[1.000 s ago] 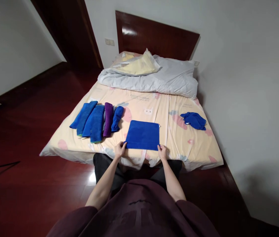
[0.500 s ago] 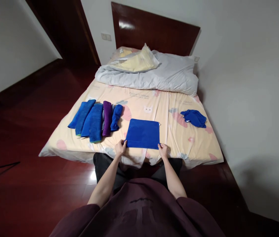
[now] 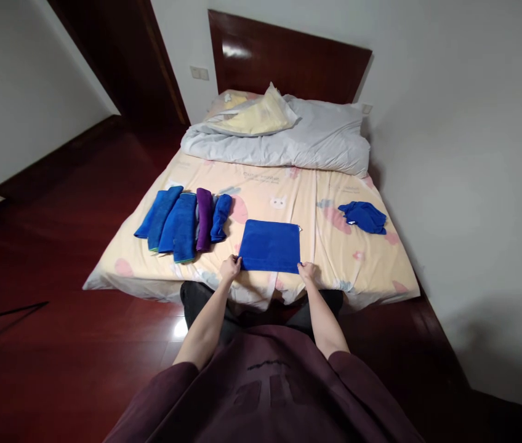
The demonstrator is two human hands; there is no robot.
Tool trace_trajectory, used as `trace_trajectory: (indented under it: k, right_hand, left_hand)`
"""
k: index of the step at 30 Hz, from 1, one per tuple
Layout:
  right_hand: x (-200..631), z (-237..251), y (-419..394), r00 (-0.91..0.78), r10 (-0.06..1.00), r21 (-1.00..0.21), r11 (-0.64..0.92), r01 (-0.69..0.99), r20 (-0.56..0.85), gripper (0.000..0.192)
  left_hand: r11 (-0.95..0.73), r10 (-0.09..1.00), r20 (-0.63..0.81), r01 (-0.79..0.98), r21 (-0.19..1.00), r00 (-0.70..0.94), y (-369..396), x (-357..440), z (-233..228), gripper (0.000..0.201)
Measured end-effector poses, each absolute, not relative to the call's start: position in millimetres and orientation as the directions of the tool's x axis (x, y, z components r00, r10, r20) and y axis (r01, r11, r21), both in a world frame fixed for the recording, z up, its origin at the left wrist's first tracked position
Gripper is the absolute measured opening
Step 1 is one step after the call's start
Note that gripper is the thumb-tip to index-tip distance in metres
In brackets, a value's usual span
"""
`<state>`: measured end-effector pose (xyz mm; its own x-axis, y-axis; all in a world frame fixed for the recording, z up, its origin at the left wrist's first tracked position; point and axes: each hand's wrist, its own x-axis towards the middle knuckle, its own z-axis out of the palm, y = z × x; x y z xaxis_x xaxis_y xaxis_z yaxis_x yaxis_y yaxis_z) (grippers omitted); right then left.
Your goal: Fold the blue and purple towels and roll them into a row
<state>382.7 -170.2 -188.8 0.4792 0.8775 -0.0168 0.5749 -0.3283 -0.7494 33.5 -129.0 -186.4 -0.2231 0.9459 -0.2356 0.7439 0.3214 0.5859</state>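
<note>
Flat cloth: a blue cloth (image 3: 270, 245) lies spread on the bed (image 3: 335, 264), close to the near edge and between the two hands; roughly four-sided, with a narrow band visible along its near edge. A small white tag (image 3: 300, 228) shows at its far right corner.
Left hand (image 3: 231, 267): closed in a pinch on the near left corner of the blue cloth, thumb and fingers together; remaining fingers curled.
Right hand (image 3: 306, 271): pinched closed on the near right corner of the same cloth; exact placing of each finger too small to tell.
Rolled row: to the left of the flat cloth and apart from it, several blue rolls (image 3: 184, 231) lie side by side, touching or overlapping, some with green edging. A purple roll (image 3: 204, 218) lies to their right, then a shorter blue bundle (image 3: 221, 217). Exact count uncertain owing to overlap.
Crumpled cloth: a bunched dark blue cloth (image 3: 366, 218) rests near the right side of the bed, well apart from the hands.
Head of bed: a grey quilt (image 3: 325, 135) lies heaped across, a pale yellow fabric (image 3: 258, 118) on top; behind stands a dark wooden headboard (image 3: 289, 55).
Floor: dark red and glossy (image 3: 104, 246); a thin black rod (image 3: 12, 312) shows at left.
</note>
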Motion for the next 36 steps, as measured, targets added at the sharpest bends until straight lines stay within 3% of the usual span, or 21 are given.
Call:
trace_trajectory:
  k: [7, 11, 13, 16, 18, 21, 25, 29, 36]
  right_hand:
    - [380, -172, -168, 0.500, 0.865, -0.746, -0.314, 0.587, 0.029, 0.015]
    - [370, -161, -173, 0.526, 0.844, -0.719, -0.303, 0.625, 0.102, 0.030]
    - [365, -157, -184, 0.437, 0.871, -0.680, -0.180, 0.710, 0.225, 0.037]
    - [360, -154, -205, 0.089, 0.925, -0.543, 0.136, 0.828, 0.368, 0.042]
    - [359, -154, -216, -0.128, 0.932, -0.456, 0.282, 0.844, 0.340, 0.046]
    - [359, -157, -223, -0.263, 0.930, -0.369, 0.347, 0.862, 0.258, 0.053]
    - [362, -164, -219, -0.299, 0.935, -0.324, 0.348, 0.880, 0.192, 0.057]
    - [365, -170, -211, -0.313, 0.944, -0.322, 0.331, 0.887, 0.109, 0.055]
    - [349, -160, -193, -0.197, 0.978, -0.254, 0.173, 0.952, -0.070, 0.050]
  left_hand:
    - [0.296, 0.953, -0.228, 0.765, 0.572, -0.199, -125, 36, -177, 0.030]
    - [0.057, 0.992, 0.063, 0.831, 0.554, -0.110, -143, 38, -169, 0.037]
    - [-0.116, 0.978, 0.207, 0.837, 0.535, 0.003, -156, 37, -170, 0.040]
    - [-0.379, 0.924, 0.248, 0.777, 0.503, 0.290, -175, 35, -176, 0.047]
    - [-0.468, 0.883, 0.221, 0.744, 0.477, 0.414, -182, 37, -181, 0.053]
    - [-0.483, 0.874, 0.197, 0.761, 0.432, 0.443, -184, 42, -185, 0.059]
    - [-0.519, 0.853, 0.159, 0.773, 0.364, 0.498, -175, 46, -187, 0.066]
    - [-0.498, 0.857, 0.029, 0.814, 0.299, 0.514, -164, 46, -190, 0.071]
    - [-0.467, 0.875, -0.033, 0.861, 0.203, 0.483, -151, 60, -183, 0.060]
